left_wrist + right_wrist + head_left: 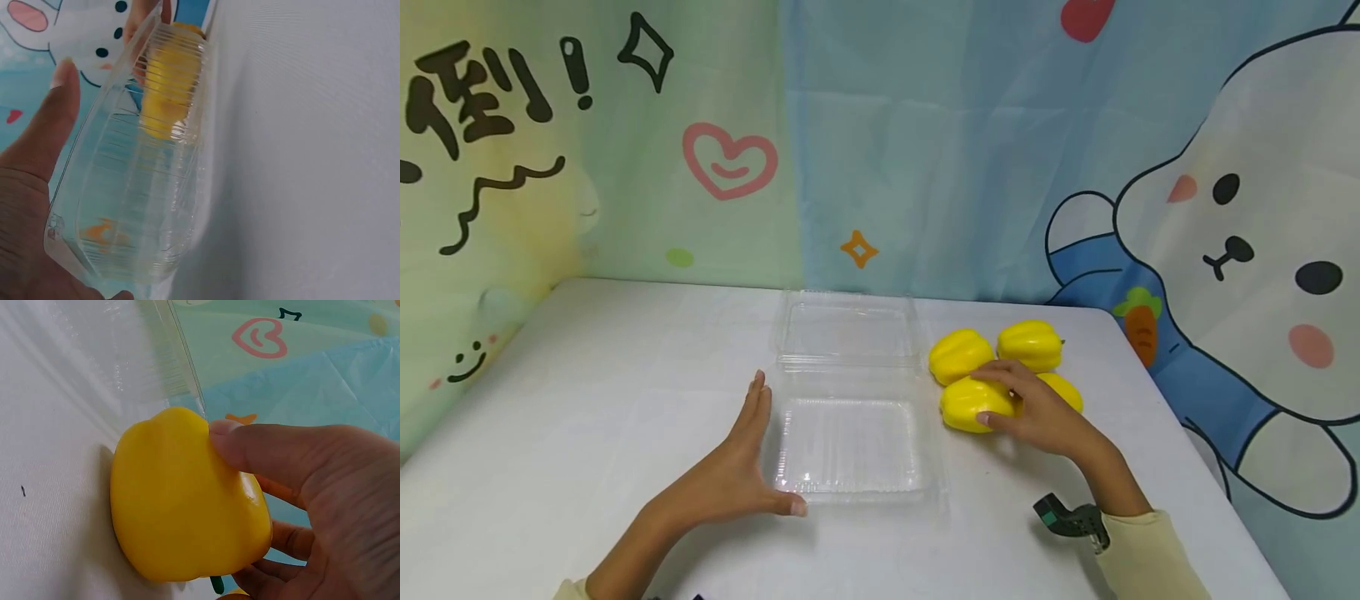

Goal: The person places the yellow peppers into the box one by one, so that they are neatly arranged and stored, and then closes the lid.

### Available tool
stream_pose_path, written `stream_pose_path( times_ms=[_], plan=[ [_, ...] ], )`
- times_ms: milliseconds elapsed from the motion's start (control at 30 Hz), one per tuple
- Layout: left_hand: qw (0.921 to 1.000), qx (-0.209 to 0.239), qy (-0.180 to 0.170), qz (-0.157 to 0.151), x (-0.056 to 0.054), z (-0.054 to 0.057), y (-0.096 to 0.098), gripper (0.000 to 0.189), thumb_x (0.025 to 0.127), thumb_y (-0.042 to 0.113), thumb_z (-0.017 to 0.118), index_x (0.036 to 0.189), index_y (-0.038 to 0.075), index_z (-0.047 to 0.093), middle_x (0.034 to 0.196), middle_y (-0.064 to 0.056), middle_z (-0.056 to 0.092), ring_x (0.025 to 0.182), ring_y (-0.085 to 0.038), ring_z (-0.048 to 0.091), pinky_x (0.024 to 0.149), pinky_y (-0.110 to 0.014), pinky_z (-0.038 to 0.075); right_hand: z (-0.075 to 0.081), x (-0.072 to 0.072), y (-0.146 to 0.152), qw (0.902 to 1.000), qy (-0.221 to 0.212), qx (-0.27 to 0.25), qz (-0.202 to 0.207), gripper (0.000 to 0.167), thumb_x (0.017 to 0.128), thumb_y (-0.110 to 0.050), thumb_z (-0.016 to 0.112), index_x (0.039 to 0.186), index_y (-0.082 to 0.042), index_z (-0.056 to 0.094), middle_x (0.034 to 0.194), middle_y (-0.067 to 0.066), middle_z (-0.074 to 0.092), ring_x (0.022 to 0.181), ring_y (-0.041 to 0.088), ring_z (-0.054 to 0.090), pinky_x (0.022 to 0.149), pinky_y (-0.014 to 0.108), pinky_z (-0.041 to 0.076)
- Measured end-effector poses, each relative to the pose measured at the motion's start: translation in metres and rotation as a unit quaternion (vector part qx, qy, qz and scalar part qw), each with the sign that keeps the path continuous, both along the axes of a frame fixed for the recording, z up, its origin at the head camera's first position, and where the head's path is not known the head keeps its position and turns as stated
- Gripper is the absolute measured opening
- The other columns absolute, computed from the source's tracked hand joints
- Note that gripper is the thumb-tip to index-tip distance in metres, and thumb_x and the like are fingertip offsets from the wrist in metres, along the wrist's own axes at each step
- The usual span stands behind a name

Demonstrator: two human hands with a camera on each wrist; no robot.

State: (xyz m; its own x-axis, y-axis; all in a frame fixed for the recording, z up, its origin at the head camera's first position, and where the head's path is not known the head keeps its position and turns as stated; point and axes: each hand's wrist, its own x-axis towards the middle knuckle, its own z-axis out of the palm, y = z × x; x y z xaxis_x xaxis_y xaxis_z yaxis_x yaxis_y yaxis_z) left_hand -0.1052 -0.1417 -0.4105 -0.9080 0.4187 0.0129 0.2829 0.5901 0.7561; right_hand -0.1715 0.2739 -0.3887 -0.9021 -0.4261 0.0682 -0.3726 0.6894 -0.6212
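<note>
A clear plastic clamshell box [850,450] lies on the table with its lid [850,333] folded back. My left hand [733,475] is at the box's left side, fingers straight and thumb spread along the front edge. At the right, my right hand [1037,412] grips the front-left yellow bell pepper [973,406], thumb on its near side and fingers over the far side. In the right wrist view this bell pepper [181,500] shows a green stem below. Other yellow bell peppers [1030,346] sit around that hand, one partly hidden behind it.
The white table [595,400] ends at a printed cloth backdrop [925,167] along the back. A dark strap-on device [1071,521] is on the right wrist. Through the box in the left wrist view, yellow peppers [169,87] show.
</note>
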Motion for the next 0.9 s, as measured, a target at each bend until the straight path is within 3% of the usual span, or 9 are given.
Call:
stream_pose_path(
  times_ms=[333, 567, 900],
  plan=[
    [0.9998, -0.010, -0.013, 0.007, -0.0003, 0.0036, 0.0052, 0.146, 0.061, 0.056, 0.088, 0.153, 0.013, -0.017, 0.157, 0.007, -0.028, 0.146, -0.024, -0.008, 0.112, -0.052, 0.023, -0.0024, 0.0010, 0.0027, 1.0000, 0.004, 0.002, -0.008, 0.053, 0.086, -0.024, 0.077, 0.133, -0.011, 0.058, 0.138, 0.016, 0.044, 0.130, 0.038, 0.038, 0.105, 0.062, 0.029],
    [0.9998, -0.012, -0.005, 0.014, -0.0016, 0.0020, 0.0056, 0.145, 0.061, 0.056, 0.087, 0.153, 0.004, -0.012, 0.157, 0.002, -0.026, 0.146, -0.029, -0.003, 0.111, -0.053, 0.023, -0.0031, -0.0001, 0.0004, 0.9998, 0.008, 0.009, -0.015, 0.053, 0.085, -0.026, 0.077, 0.133, -0.011, 0.059, 0.137, 0.016, 0.045, 0.129, 0.038, 0.039, 0.105, 0.062, 0.030],
    [0.9995, -0.016, 0.012, 0.025, -0.0015, 0.0004, 0.0062, 0.144, 0.060, 0.055, 0.088, 0.153, -0.001, -0.006, 0.159, -0.003, -0.021, 0.146, -0.030, 0.002, 0.111, -0.051, 0.025, -0.0076, -0.0035, -0.0026, 0.9998, 0.016, 0.007, -0.013, 0.054, 0.085, -0.028, 0.077, 0.133, -0.011, 0.060, 0.135, 0.015, 0.046, 0.127, 0.036, 0.040, 0.104, 0.061, 0.032]
  ],
)
